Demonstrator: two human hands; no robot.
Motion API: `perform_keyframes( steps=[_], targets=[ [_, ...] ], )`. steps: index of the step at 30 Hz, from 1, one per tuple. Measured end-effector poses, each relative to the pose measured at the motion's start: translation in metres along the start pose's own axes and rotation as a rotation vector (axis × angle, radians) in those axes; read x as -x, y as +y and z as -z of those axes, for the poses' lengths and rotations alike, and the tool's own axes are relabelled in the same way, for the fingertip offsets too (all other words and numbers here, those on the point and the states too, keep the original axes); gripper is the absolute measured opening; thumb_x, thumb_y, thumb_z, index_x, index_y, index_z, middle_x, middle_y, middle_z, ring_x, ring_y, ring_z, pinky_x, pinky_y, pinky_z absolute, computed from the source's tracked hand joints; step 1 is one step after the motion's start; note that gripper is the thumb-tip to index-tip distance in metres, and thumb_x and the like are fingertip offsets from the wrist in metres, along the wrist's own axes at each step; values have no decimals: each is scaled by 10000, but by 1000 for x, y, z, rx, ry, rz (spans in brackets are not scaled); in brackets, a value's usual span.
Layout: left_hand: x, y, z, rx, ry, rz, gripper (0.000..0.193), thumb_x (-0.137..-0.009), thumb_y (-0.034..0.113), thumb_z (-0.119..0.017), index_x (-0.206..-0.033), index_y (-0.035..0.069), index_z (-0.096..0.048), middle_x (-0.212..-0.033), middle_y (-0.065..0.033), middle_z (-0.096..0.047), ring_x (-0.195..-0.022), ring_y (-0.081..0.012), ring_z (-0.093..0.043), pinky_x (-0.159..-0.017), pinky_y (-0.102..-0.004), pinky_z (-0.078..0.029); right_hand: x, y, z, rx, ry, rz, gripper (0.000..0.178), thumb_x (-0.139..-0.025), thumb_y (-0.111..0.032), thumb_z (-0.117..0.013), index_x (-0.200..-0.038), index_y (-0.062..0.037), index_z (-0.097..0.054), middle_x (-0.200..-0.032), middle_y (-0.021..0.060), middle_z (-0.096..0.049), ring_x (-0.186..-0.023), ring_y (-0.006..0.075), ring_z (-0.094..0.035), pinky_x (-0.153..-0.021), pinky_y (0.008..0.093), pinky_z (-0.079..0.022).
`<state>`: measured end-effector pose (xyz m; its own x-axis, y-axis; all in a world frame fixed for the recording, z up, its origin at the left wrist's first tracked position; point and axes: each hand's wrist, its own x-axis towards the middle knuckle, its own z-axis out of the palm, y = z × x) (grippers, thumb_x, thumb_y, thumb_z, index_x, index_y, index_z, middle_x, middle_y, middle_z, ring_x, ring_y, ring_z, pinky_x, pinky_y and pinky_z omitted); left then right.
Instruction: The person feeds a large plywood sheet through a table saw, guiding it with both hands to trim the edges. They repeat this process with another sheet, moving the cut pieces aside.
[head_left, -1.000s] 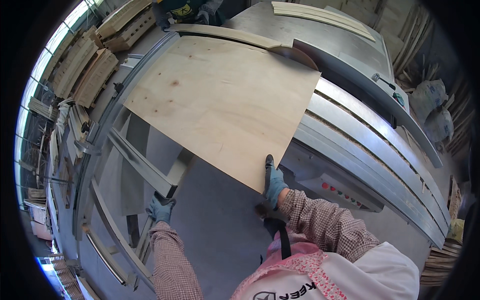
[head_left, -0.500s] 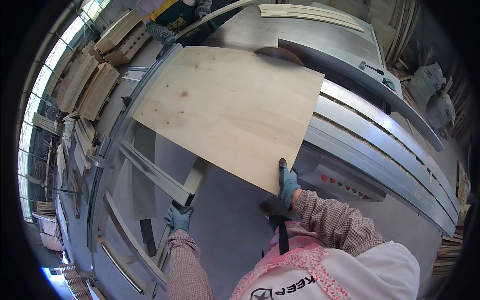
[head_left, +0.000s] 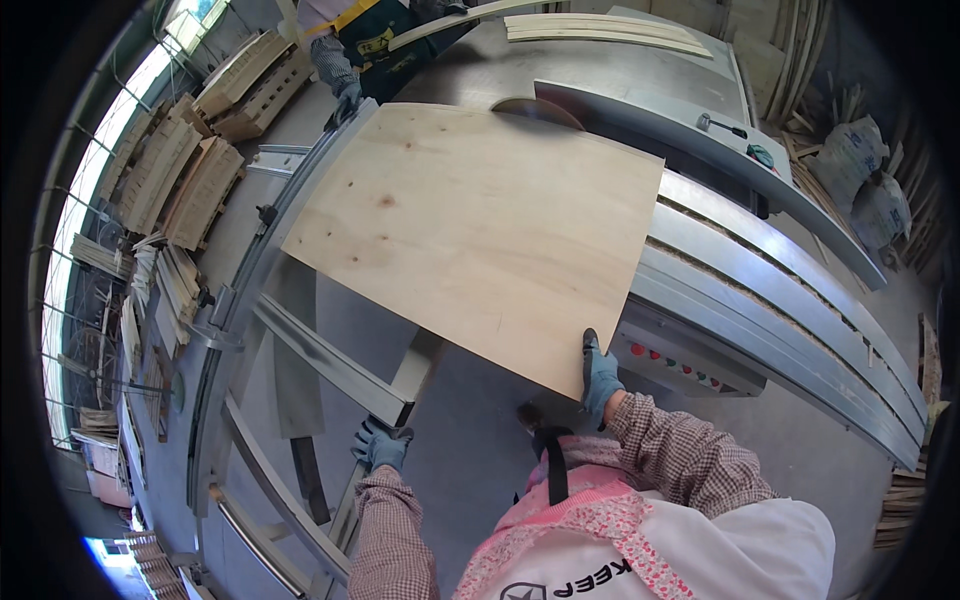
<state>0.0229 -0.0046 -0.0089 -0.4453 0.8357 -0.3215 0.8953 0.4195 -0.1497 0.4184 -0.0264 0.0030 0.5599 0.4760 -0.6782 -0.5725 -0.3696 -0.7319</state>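
A wide sheet of pale plywood (head_left: 470,230) with several knots lies flat across the saw's sliding table. Its far edge meets a round saw blade (head_left: 540,112), which stands partly above it. My right hand (head_left: 600,380), in a blue-grey glove, grips the sheet's near right corner, thumb on top and fingers below. Lower left, my gloved left hand (head_left: 380,446) is closed around the near end of the metal outrigger frame (head_left: 340,362), just under its corner. The undersides of both grips are hidden.
Right of the sheet run long metal table slats (head_left: 770,270), with a row of red and green buttons (head_left: 675,366) beneath. A metal fence (head_left: 660,130) stands behind the blade. Across the table a co-worker (head_left: 375,45) handles a wood strip. Pallets (head_left: 240,85) are stacked far left.
The plywood and the metal frame have slid rightward past the blade, with both my hands moving along. The co-worker's gloved hand stays near the sheet's far left corner; the wood strip there has shifted.
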Motion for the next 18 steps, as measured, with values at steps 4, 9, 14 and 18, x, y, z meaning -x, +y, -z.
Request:
perform_keyframes(
  steps=[4, 9, 14, 18],
  targets=[
    [0, 1, 2, 27, -11, -3, 1162, -566, 639, -750, -1421, 85, -191, -1402, -150, -283, -1332, -348, -210, -1091, -555, -126, 3, -3, -3, -16, -5, -11, 543, -861, -462, -618, -1161, -13, -556, -967, 91, -637, -771, 192, -597, -662, 351, -501],
    [-4, -2, -3, 38, -13, 13, 1173, -573, 625, -753, -1424, 78, -157, -1431, -158, -247, -1348, -357, -187, -1102, -555, -98, -18, 15, -6, 34, 5, 28, 569, -861, -476, -609, -1160, 5, -551, -965, 110, -642, -792, 207, -610, -678, 359, -504],
    [-3, -1, -5, 40, 3, 16, 1148, -577, 618, -756, -1412, 80, -182, -1417, -156, -264, -1345, -351, -204, -1105, -552, -106, 3, -2, -4, -66, -77, -43, 539, -867, -484, -593, -1150, -26, -569, -971, 97, -645, -784, 204, -612, -678, 361, -505],
    [-5, -4, -12, 25, 66, 13, 1102, -567, 623, -758, -1378, 76, -252, -1350, -144, -344, -1323, -327, -249, -1101, -539, -135, -11, 13, 0, 33, -52, 43, 580, -868, -486, -587, -1200, -13, -546, -1044, 106, -642, -846, 236, -618, -727, 364, -495]
  ],
)
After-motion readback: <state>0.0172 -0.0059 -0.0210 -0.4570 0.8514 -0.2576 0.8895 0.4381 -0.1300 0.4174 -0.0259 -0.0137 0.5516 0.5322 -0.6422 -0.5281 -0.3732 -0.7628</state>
